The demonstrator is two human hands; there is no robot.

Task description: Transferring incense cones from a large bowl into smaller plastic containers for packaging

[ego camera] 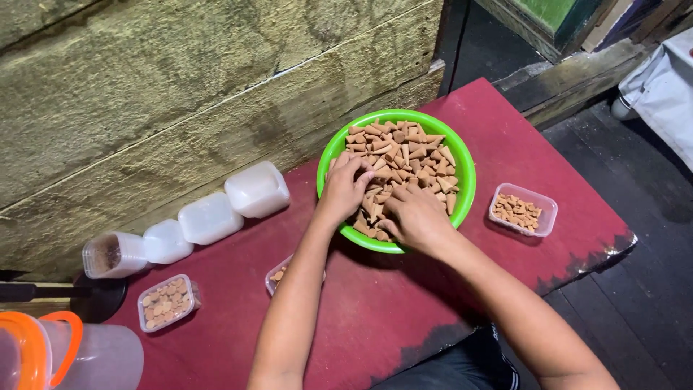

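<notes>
Reaching into the green bowl (328, 155) on the red table (375, 310), the left hand (343, 188) and right hand (415, 217) rest on brown cones (408, 155), fingers curled together; what they pinch, I cannot tell. 2 small clear boxes (523, 211) of cones lie beside.

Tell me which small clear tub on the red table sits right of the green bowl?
The open rectangular tub holding brown cones, alone right of the green bowl; the others lie left.
</notes>
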